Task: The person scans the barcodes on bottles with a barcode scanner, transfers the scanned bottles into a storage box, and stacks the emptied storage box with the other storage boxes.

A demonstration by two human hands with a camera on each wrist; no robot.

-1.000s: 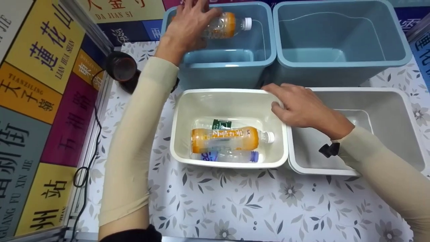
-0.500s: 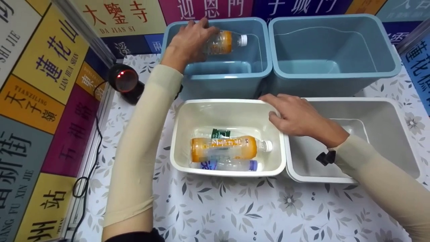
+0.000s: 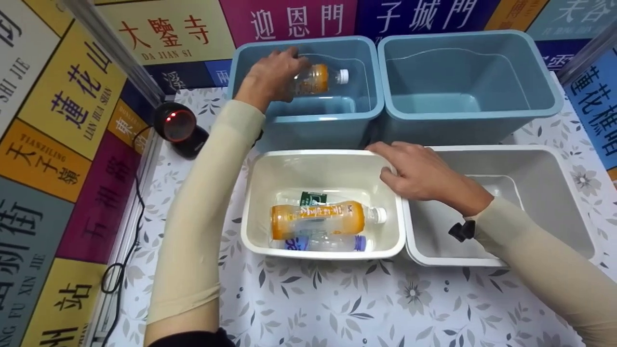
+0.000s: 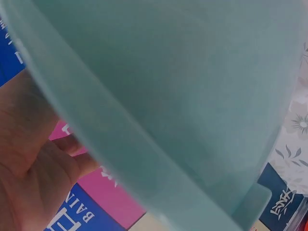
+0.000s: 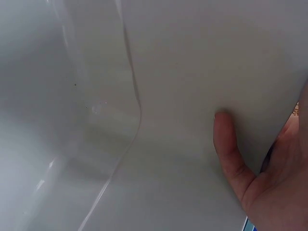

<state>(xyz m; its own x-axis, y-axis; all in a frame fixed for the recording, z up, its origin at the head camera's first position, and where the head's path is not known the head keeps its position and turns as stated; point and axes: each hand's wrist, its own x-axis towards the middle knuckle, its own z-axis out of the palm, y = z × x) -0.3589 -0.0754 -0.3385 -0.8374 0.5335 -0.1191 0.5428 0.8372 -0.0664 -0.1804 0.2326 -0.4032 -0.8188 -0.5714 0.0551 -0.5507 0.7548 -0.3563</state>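
In the head view my left hand (image 3: 274, 77) holds a clear plastic bottle (image 3: 315, 79) with an orange label and white cap inside the back-left blue bin (image 3: 308, 132). The left wrist view shows that hand behind the bin's wall (image 4: 192, 96), which hides the bottle. My right hand (image 3: 419, 171) grips the rim at the right back corner of the cream bin (image 3: 323, 166). Its thumb (image 5: 226, 142) lies against a pale bin wall in the right wrist view. Inside the cream bin lie an orange-labelled bottle (image 3: 318, 221), a green-labelled bottle (image 3: 313, 198) and a purple-capped bottle (image 3: 332, 243).
A second blue bin (image 3: 458, 72) stands back right, and a pale grey bin (image 3: 544, 193) adjoins the cream one. Left of my forearm a black scanner-like device (image 3: 181, 127) glows red, its cable (image 3: 140, 202) running forward. The table (image 3: 356, 308) has a floral cloth.
The head view has tilted up, so everything sits lower in it. My left hand has lowered the bottle slightly into the blue bin. Red lights have come on in the black device.
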